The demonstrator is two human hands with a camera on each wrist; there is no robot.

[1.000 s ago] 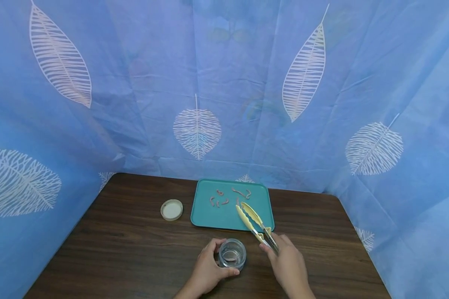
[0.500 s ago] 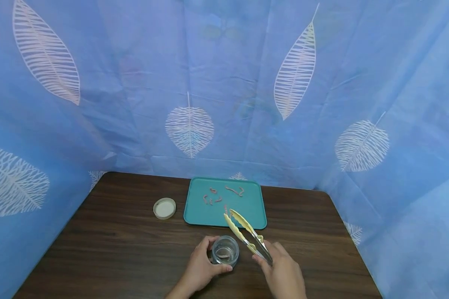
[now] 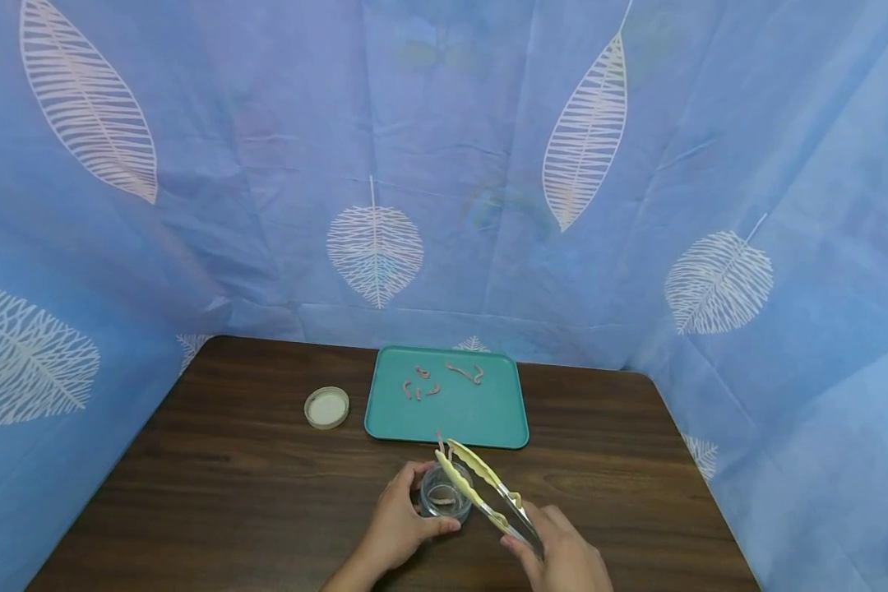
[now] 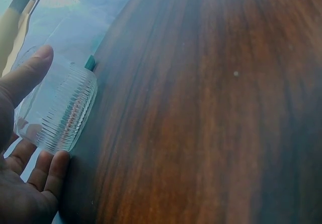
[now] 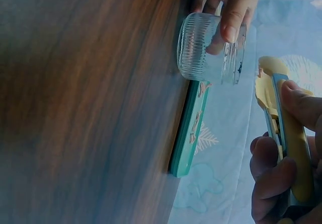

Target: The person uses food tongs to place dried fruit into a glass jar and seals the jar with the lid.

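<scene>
My left hand [image 3: 395, 520] holds a clear glass jar [image 4: 63, 105] with ribbed sides, thumb on one side and fingers on the other. Inside it lies a pale worm-like piece [image 3: 442, 501]. My right hand [image 3: 568, 555] grips metal tongs with cream-yellow tips [image 3: 478, 464], which reach over the jar's mouth from the right. A thin pink worm-like strip [image 3: 440, 441] hangs at the tong tips, above the jar's far rim. In the right wrist view, thumb and fingers wrap the tongs' yellow handle [image 5: 297, 158]; the strip is hidden there.
Beyond the jar lies a teal tray [image 3: 488, 419] bearing several pink worm-like pieces [image 3: 462, 373]. A round lid [image 3: 327, 408] rests left of the tray on the dark wooden table [image 3: 215, 493]. Blue leaf-patterned cloth [image 3: 266, 230] hangs behind and at both sides.
The tongs have come from the tray's near right part back to above the jar, carrying one pink strip off the tray. My left hand has stayed around the jar.
</scene>
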